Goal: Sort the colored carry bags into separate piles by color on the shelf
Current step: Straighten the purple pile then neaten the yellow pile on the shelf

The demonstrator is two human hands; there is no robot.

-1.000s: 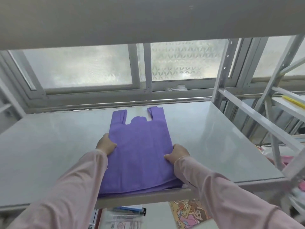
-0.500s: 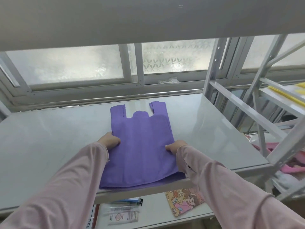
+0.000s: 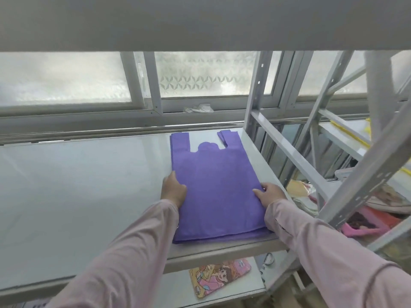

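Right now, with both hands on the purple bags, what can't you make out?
All in the head view:
- Purple bag pile: bag count unclear; only the top bag and stacked front edges show.
- Yellow items on the neighbouring rack: cut by posts and the right edge.
- Cartoon-print pouch below: far end hidden under the shelf edge.
- Pink item, lower right: blurred, partly behind a post.

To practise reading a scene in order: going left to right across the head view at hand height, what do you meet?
Bare shelf surface → left hand → pile of purple bags → right hand → grey rack post.
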